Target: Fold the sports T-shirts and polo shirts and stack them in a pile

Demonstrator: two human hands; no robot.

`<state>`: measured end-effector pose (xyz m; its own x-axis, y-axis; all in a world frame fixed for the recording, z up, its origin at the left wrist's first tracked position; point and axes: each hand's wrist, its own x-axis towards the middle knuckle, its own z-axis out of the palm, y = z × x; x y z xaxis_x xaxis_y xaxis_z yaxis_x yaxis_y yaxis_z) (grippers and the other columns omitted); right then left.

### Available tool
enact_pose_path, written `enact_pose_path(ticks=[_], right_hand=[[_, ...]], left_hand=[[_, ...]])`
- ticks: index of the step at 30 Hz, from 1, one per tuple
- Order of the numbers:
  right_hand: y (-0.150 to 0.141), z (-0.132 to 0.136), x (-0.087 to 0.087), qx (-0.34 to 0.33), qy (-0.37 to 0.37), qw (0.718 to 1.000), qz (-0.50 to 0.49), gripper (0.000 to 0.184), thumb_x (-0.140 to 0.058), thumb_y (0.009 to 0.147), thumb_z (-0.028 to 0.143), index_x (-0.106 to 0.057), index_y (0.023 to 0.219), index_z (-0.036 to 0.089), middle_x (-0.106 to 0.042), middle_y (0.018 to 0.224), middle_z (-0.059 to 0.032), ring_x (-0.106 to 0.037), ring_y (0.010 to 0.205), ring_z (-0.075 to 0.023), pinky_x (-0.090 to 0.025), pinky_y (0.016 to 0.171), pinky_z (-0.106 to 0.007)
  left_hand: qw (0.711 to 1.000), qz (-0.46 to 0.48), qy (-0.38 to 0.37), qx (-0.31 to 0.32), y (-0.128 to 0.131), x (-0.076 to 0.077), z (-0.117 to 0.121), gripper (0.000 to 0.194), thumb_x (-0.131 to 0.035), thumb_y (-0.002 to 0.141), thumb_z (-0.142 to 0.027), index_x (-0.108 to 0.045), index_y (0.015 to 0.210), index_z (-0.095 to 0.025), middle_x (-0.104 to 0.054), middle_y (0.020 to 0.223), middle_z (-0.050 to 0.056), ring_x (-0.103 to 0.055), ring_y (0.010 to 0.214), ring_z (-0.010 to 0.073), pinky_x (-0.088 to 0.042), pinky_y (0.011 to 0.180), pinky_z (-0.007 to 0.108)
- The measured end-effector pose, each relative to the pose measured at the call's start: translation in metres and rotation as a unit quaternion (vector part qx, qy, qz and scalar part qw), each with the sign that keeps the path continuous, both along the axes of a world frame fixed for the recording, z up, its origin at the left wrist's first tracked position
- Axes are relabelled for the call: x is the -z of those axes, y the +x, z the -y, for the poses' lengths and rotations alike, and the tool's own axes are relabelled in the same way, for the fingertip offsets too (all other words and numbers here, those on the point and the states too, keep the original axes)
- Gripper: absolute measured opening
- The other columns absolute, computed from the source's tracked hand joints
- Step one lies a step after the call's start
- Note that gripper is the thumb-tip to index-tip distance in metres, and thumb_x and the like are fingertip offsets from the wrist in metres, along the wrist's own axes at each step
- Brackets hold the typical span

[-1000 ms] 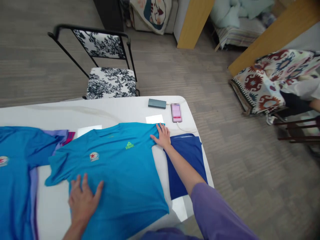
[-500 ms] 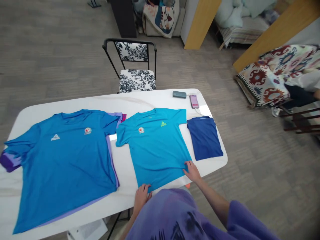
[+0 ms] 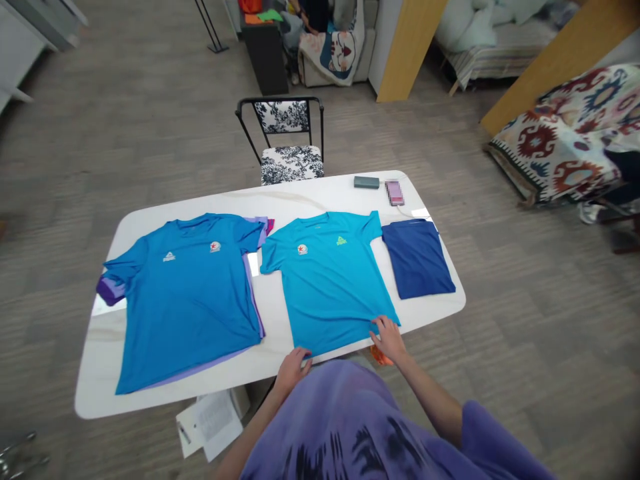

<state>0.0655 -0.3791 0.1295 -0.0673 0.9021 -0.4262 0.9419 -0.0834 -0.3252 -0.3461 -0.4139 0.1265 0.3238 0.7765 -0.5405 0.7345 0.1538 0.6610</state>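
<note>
A light blue T-shirt (image 3: 333, 283) lies spread flat on the white table, collar away from me, with a round badge and a yellow-green logo on its chest. My left hand (image 3: 294, 368) is closed on the left corner of its hem, fingertips and thumb at the cloth's edge. My right hand (image 3: 389, 338) pinches the hem near its right corner, thumb toward the left. To the left a larger blue T-shirt (image 3: 193, 307) lies spread over purple garments (image 3: 113, 291) that show at its edges. A folded navy garment (image 3: 419, 259) rests at the right.
Near the far edge of the white table (image 3: 95, 380) are a dark grey case (image 3: 367, 182) and a phone (image 3: 395, 193) with a cable. A patterned chair (image 3: 293, 165) stands behind it. Papers (image 3: 213, 420) and something orange (image 3: 381, 355) show below the near edge. A person sits farther back.
My view has shifted, so the table appears farther left-to-right in frame and more of its left end shows. Both hands stay at the light blue T-shirt's hem, which looks much the same.
</note>
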Motion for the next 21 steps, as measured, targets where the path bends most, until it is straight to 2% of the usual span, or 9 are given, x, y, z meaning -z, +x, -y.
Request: enact_pose_path(ticks=[3, 6, 8, 11, 14, 17, 19, 21], right_hand=[[-0.017, 0.010, 0.006, -0.013, -0.004, 1.000, -0.021, 0.044, -0.061, 0.103, 0.036, -0.066, 0.146, 0.030, -0.062, 0.151, -0.0131, -0.059, 0.135, -0.0332, -0.047, 0.113, -0.047], [-0.036, 0.022, 0.006, 0.006, -0.012, 1.000, -0.014, 0.042, -0.064, 0.101, 0.035, -0.067, 0.142, 0.029, -0.062, 0.150, -0.0138, -0.059, 0.134, -0.0336, -0.046, 0.113, -0.047], [-0.048, 0.030, 0.003, 0.033, -0.013, 0.999, -0.001, 0.039, -0.062, 0.101, 0.034, -0.068, 0.138, 0.025, -0.063, 0.146, -0.0164, -0.059, 0.133, -0.0346, -0.046, 0.112, -0.048], [-0.078, 0.042, -0.002, 0.066, -0.023, 0.998, 0.007, 0.035, -0.059, 0.102, 0.034, -0.068, 0.134, 0.022, -0.066, 0.139, -0.0178, -0.061, 0.130, -0.0344, -0.046, 0.111, -0.047], [-0.133, 0.055, -0.004, 0.078, -0.048, 0.996, -0.014, 0.027, -0.056, 0.105, 0.036, -0.071, 0.123, 0.023, -0.072, 0.127, -0.0134, -0.068, 0.119, -0.0306, -0.049, 0.106, -0.043], [-0.209, 0.069, -0.001, 0.084, -0.077, 0.992, -0.047, 0.022, -0.055, 0.107, 0.038, -0.073, 0.111, 0.026, -0.076, 0.115, -0.0074, -0.072, 0.107, -0.0262, -0.051, 0.100, -0.038], [-0.259, 0.074, 0.002, 0.094, -0.091, 0.990, -0.059, 0.020, -0.058, 0.106, 0.039, -0.072, 0.111, 0.027, -0.076, 0.115, -0.0060, -0.073, 0.107, -0.0255, -0.051, 0.100, -0.037], [-0.299, 0.076, 0.004, 0.120, -0.093, 0.987, -0.051, 0.020, -0.062, 0.104, 0.039, -0.071, 0.117, 0.026, -0.075, 0.121, -0.0077, -0.072, 0.112, -0.0265, -0.050, 0.101, -0.037]], left_hand=[[0.993, 0.027, 0.031, -0.109, -0.013, -0.015, -0.005, 0.030, -0.061, 0.098, -0.044, -0.077, 0.116, -0.025, -0.076, 0.117, 0.011, -0.072, 0.112, 0.0315, -0.056, 0.108, 0.050], [0.983, 0.018, 0.059, -0.172, -0.042, -0.024, -0.033, 0.038, -0.063, 0.096, -0.048, -0.074, 0.120, -0.021, -0.076, 0.115, 0.012, -0.072, 0.105, 0.0310, -0.057, 0.105, 0.050], [0.977, 0.010, 0.069, -0.199, -0.069, -0.027, -0.068, 0.041, -0.063, 0.097, -0.049, -0.071, 0.123, -0.018, -0.075, 0.114, 0.013, -0.072, 0.101, 0.0296, -0.057, 0.101, 0.049], [0.966, 0.007, 0.080, -0.244, -0.116, -0.022, -0.141, 0.045, -0.062, 0.100, -0.049, -0.067, 0.129, -0.015, -0.074, 0.119, 0.015, -0.072, 0.101, 0.0267, -0.056, 0.097, 0.043], [0.957, 0.001, 0.080, -0.280, -0.157, -0.004, -0.231, 0.050, -0.061, 0.104, -0.047, -0.058, 0.138, -0.011, -0.071, 0.127, 0.018, -0.070, 0.105, 0.0236, -0.053, 0.095, 0.037], [0.953, -0.013, 0.063, -0.296, -0.181, 0.026, -0.314, 0.057, -0.061, 0.106, -0.047, -0.050, 0.146, -0.008, -0.069, 0.132, 0.019, -0.067, 0.106, 0.0206, -0.050, 0.097, 0.034], [0.954, -0.023, 0.047, -0.295, -0.188, 0.047, -0.354, 0.061, -0.063, 0.106, -0.049, -0.048, 0.147, -0.005, -0.068, 0.132, 0.019, -0.065, 0.108, 0.0198, -0.048, 0.099, 0.034], [0.957, -0.033, 0.034, -0.288, -0.191, 0.064, -0.378, 0.065, -0.068, 0.103, -0.051, -0.050, 0.143, -0.004, -0.070, 0.128, 0.019, -0.063, 0.110, 0.0209, -0.046, 0.101, 0.036]])
